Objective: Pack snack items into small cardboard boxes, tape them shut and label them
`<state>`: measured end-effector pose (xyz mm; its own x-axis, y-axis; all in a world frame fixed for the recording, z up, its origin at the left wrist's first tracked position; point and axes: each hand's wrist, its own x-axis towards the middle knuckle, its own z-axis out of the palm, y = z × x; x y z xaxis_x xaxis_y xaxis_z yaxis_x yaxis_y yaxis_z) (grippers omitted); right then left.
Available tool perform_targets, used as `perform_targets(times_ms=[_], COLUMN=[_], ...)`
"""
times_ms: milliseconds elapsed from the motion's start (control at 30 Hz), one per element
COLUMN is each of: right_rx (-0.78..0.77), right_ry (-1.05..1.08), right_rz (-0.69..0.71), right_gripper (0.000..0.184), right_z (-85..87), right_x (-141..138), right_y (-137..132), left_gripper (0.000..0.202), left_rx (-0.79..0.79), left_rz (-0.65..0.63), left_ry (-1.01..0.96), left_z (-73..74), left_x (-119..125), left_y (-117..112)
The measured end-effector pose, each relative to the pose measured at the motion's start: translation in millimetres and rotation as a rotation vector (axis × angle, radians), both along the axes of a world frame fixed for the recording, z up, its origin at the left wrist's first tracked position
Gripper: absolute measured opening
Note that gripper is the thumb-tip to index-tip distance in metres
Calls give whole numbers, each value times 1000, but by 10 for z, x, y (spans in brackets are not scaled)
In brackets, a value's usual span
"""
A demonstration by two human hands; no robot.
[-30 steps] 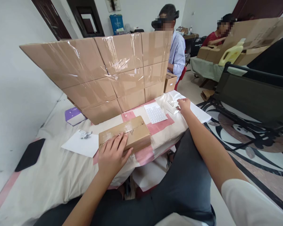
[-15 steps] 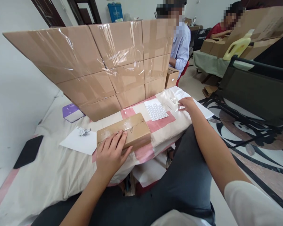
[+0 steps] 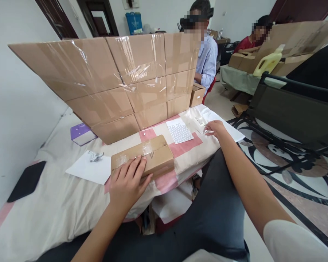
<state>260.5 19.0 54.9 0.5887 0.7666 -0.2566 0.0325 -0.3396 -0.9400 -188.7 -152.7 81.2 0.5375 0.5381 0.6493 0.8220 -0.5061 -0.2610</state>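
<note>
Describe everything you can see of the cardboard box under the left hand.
The cardboard box is brown, oblong and apparently closed, with shiny clear tape along its top seam and a small dark mark near it. It lies flat on the pink-and-cream cloth, in front of the taped wall of cartons. The left hand rests with its fingers on the top, hiding the near left part. What is inside cannot be seen.

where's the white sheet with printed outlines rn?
Head view, just right of centre: the printed sheet lies on the tablecloth between the cardboard box under the left hand and the right hand, in front of the carton wall.
</note>
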Motion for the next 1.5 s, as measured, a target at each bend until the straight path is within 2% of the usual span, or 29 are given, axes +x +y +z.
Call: perform_targets(times_ms=[67, 267, 633, 800, 967, 1167, 1500], right_rx=[-40, -127, -102, -182, -230, -243, -178], right_ry=[-2, -21, -30, 14, 68, 76, 40], right_rz=[-26, -41, -6, 4, 38, 27, 6], right_gripper=[16, 26, 27, 18, 23, 23, 26], right_z=[6, 61, 91, 98, 135, 148, 122], right_x=[-1, 15, 31, 40, 84, 168, 174], right_y=[1, -4, -144, -169, -161, -152, -112], left_gripper=[56, 53, 56, 53, 52, 51, 51], left_rx=[11, 19, 29, 41, 62, 64, 54], left_rz=[-5, -9, -8, -19, -34, -37, -32], left_ry=[-2, 3, -5, -5, -14, -13, -22], left_z=[-2, -13, -30, -26, -5, -2, -18], left_x=[-1, -15, -29, -20, -21, -30, -34], left_y=[3, 5, 7, 25, 25, 16, 12])
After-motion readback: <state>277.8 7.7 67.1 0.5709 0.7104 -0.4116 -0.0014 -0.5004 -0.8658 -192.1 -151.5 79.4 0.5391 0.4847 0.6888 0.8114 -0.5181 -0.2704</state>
